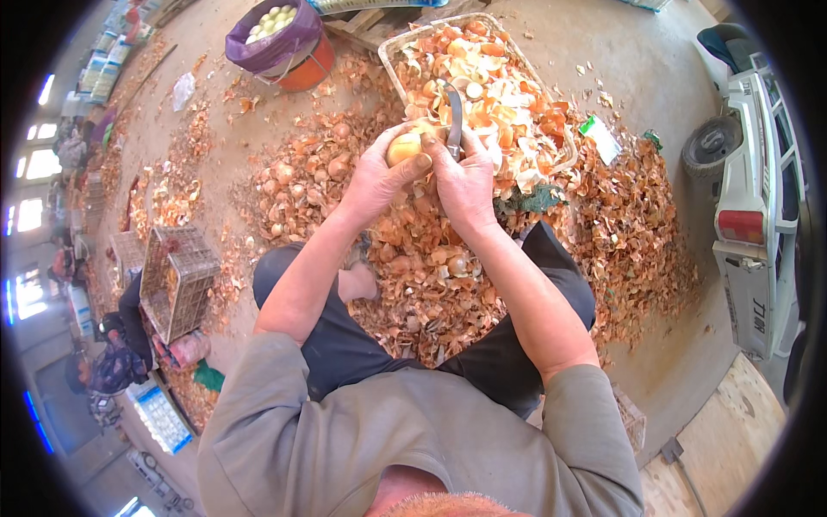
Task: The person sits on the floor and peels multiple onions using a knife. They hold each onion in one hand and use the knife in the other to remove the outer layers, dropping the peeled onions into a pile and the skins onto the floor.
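Note:
A yellow onion [404, 149] rests in my left hand [376, 174], its skin partly hidden by the fingers. In my right hand [462, 184] is a knife with a dark curved blade [455, 113], pointing away from me. Both thumbs meet at the onion. Just beyond the hands stands a pale plastic crate [395, 76], heaped with loose onion skins [494, 97]. Unpeeled onions [338, 169] lie among skins on the floor to the left of my hands.
An orange bucket [316, 64] lined with a purple bag holds peeled onions [271, 24]. More skins [636, 226] are piled at right, near a white pickup truck [753, 258]. At left, a tipped crate [181, 278] lies beside a bent-over person [116, 355].

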A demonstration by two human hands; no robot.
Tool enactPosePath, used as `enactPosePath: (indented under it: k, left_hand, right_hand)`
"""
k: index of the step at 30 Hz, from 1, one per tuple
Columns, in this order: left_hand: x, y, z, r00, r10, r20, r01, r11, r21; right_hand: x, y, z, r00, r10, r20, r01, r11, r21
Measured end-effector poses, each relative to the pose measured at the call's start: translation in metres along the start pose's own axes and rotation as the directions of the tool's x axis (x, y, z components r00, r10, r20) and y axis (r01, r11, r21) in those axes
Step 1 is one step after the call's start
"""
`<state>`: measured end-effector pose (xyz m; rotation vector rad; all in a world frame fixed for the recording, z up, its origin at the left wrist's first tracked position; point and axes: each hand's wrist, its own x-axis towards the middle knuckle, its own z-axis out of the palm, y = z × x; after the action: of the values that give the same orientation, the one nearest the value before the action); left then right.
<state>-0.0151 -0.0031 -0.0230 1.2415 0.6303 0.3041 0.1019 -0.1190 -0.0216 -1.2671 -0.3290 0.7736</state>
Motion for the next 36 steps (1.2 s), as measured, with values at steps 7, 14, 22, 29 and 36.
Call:
enactPosePath:
  k: [7,14,22,29,36]
  left_hand:
    - [0.001,-0.005,-0.015,0.999,0.04,0.007,-0.039,0.991,-0.129]
    - [0.005,0.01,-0.037,0.995,0.095,0.014,-0.089,0.969,-0.228]
    - [0.01,0.008,-0.04,0.989,0.117,-0.086,-0.133,0.967,-0.218]
    - [0.008,0.006,-0.038,0.996,0.071,-0.05,-0.076,0.991,-0.113]
    - [0.009,-0.005,-0.04,0.998,0.055,0.017,-0.055,0.998,-0.04]
  right_hand:
    - [0.026,-0.002,-0.02,0.983,-0.109,-0.146,0.06,0.95,-0.307]
    - [0.021,-0.017,-0.036,0.971,-0.199,0.129,0.217,0.526,-0.822]
    - [-0.001,-0.015,-0.013,0.853,-0.352,0.386,0.522,0.6,-0.606]
    - [-0.009,-0.009,-0.006,0.919,-0.171,0.356,0.387,0.567,-0.727]
    - [-0.003,0.006,-0.009,0.884,-0.199,0.422,0.467,0.407,-0.785]
